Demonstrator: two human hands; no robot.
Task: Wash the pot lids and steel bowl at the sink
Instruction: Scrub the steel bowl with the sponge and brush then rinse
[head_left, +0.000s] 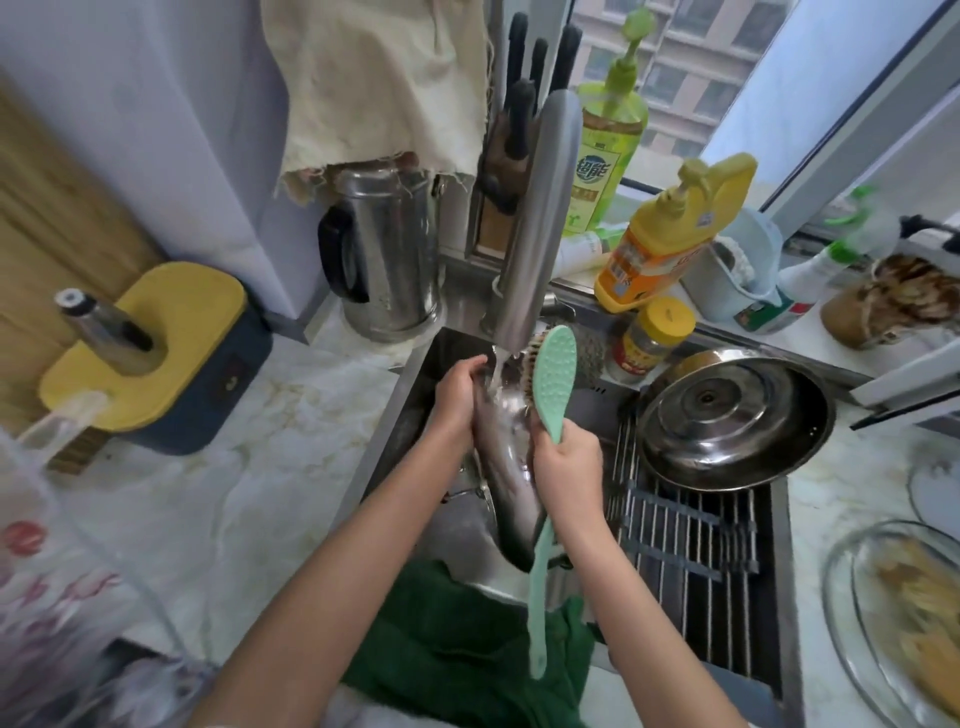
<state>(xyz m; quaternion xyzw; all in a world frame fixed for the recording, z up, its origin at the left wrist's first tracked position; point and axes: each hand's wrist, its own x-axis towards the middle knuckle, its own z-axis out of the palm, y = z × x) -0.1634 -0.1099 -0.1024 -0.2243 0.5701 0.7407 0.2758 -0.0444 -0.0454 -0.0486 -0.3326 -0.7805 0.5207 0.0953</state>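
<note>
Two hands work over the sink. The right hand grips the green brush by its handle, bristles against a steel pot lid held on edge between the hands; the left hand clasps the lid's upper rim. Right of the right hand, a steel bowl sits on the rack. Beyond both hands, the faucet runs. Probable hazard: brush pressure slides the wet lid from its single-handed grip.

Under the tall steel tap spout, a round steel vessel held on edge by the left hand and a mint-green long-handled brush in the right hand filled the steel sink's left half. A black wire rack bearing a large steel lid covered the right half; bare marble counter lay leftward.
</note>
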